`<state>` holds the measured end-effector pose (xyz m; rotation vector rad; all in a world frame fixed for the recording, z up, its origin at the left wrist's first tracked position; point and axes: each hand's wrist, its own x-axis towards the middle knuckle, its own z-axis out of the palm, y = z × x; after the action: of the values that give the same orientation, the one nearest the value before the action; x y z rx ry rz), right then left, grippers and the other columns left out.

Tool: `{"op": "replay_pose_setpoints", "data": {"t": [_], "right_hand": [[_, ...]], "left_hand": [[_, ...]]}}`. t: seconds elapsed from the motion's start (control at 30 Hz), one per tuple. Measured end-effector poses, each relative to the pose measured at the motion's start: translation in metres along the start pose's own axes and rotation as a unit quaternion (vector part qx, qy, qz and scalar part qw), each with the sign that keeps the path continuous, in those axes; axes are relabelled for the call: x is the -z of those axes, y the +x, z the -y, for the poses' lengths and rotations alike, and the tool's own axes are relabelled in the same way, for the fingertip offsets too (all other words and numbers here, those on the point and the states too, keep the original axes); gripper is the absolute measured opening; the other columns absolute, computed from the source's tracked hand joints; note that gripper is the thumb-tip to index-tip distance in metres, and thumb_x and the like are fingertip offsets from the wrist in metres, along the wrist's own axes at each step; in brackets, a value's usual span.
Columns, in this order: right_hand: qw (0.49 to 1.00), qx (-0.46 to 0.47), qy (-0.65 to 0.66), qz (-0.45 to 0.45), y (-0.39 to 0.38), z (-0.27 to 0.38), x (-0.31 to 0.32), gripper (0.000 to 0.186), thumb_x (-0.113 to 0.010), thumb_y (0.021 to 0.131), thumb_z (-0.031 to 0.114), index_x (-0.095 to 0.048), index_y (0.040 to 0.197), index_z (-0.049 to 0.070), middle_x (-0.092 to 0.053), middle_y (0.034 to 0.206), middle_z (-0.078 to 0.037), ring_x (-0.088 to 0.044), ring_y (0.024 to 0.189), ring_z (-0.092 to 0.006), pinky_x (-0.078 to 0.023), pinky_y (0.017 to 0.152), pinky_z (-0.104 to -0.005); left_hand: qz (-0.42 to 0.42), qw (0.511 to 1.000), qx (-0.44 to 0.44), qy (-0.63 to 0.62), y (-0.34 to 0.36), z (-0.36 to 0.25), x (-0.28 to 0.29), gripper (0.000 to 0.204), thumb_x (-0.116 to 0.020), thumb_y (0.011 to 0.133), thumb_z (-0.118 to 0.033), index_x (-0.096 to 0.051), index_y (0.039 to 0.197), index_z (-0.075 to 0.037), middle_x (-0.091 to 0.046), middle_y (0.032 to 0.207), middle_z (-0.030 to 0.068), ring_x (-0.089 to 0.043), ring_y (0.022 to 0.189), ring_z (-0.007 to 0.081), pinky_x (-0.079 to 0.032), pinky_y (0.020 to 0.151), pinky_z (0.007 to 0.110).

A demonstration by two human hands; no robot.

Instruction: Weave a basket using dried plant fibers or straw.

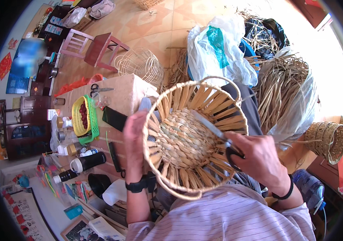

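A half-woven straw basket (187, 140) on a wire frame rests in my lap, its opening turned up toward me. My left hand (134, 136) grips its left rim from outside. My right hand (256, 156) holds black-handled scissors (215, 130), the blades reaching into the basket across the woven bottom. Loose straw ends stick up all around the rim.
To my left stands a table (127, 92) with a yellow and green basket of red fruit (84, 116), a second pair of scissors (99, 90), a black phone (114, 118), cups and bottles. A bare wire frame (139, 64), straw bundles (280, 88), a plastic bag (215, 52) and a finished basket (328, 140) lie around.
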<state>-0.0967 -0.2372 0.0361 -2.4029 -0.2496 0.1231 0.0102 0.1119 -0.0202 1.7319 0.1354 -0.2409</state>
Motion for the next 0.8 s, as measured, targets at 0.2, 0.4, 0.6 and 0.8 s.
{"op": "replay_pose_setpoints", "data": {"t": [0.2, 0.4, 0.6, 0.8], "right_hand": [[0.976, -0.002, 0.156, -0.149, 0.0, 0.018, 0.024, 0.061, -0.087, 0.079, 0.002, -0.069, 0.137, 0.004, -0.072, 0.083, -0.01, -0.071, 0.066, -0.0263, -0.056, 0.061, -0.0402], [0.964, 0.224, 0.024, -0.142, 0.028, 0.071, 0.017, 0.072, -0.083, 0.072, 0.01, -0.067, 0.142, -0.001, -0.054, 0.075, -0.002, -0.059, 0.062, -0.0195, -0.049, 0.054, -0.0369], [0.958, 0.258, -0.029, -0.118, 0.034, 0.104, -0.009, 0.05, -0.076, 0.084, 0.011, -0.071, 0.132, -0.001, -0.053, 0.077, -0.003, -0.057, 0.064, -0.0224, -0.049, 0.06, -0.0361], [0.936, 0.326, -0.01, -0.131, 0.013, 0.096, -0.003, 0.054, -0.086, 0.086, 0.017, -0.069, 0.135, 0.004, -0.066, 0.119, -0.015, -0.067, 0.098, -0.0363, -0.056, 0.079, -0.0469]], "left_hand": [[0.044, 0.963, -0.252, 0.091, -0.037, -0.078, -0.007, 0.031, -0.061, 0.112, -0.027, -0.068, 0.124, 0.001, -0.069, 0.141, 0.0182, -0.065, 0.132, 0.0259, -0.048, 0.118, 0.043], [0.135, 0.939, -0.264, 0.174, -0.099, -0.125, -0.064, 0.043, -0.073, 0.103, -0.027, -0.063, 0.13, 0.005, -0.068, 0.123, 0.0225, -0.068, 0.116, 0.0378, -0.054, 0.1, 0.045], [0.09, 0.962, -0.16, 0.202, -0.123, -0.082, -0.059, 0.043, -0.069, 0.108, -0.022, -0.059, 0.139, 0.007, -0.072, 0.121, 0.0218, -0.071, 0.103, 0.0367, -0.055, 0.09, 0.043], [-0.046, 0.993, -0.017, -0.106, -0.118, -0.084, -0.049, 0.028, -0.046, 0.119, -0.017, -0.065, 0.129, 0.002, -0.076, 0.116, 0.0098, -0.072, 0.099, 0.0193, -0.056, 0.086, 0.033]]}}
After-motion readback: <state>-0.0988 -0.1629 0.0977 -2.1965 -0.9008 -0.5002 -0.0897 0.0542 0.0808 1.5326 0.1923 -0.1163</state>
